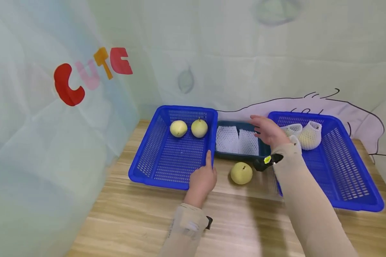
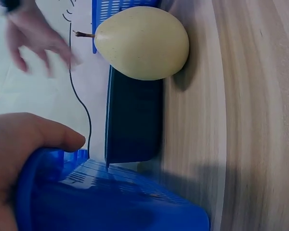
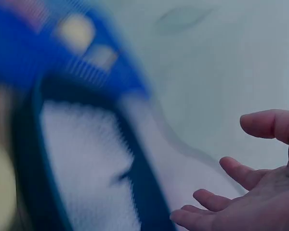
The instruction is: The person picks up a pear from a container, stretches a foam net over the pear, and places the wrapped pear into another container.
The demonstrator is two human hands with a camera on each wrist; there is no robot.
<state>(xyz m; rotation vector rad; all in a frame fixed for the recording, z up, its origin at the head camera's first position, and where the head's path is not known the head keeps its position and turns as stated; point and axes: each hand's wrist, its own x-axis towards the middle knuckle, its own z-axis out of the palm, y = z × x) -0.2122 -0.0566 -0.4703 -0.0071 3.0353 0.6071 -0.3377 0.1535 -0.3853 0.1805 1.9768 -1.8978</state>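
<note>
My left hand (image 1: 203, 180) grips the near right corner of the left blue basket (image 1: 170, 183), its index finger pointing forward along the rim. Two bare pale yellow pears, one of them this pear (image 1: 199, 128), lie at that basket's far end. Fingers spread and holding nothing, my right hand (image 1: 270, 132) is raised above the right end of a dark green tray (image 1: 234, 156). White foam net sleeves (image 1: 226, 139) lie inside the tray. Between my arms, a single bare pear (image 1: 241, 173) rests on the table in front of the tray.
On the right stands another blue basket (image 1: 357, 205) with pears in foam nets (image 1: 310, 137) at its far end, partly hidden by my right wrist. A printed cloth (image 1: 186, 46) hangs behind the wooden table (image 1: 132, 221).
</note>
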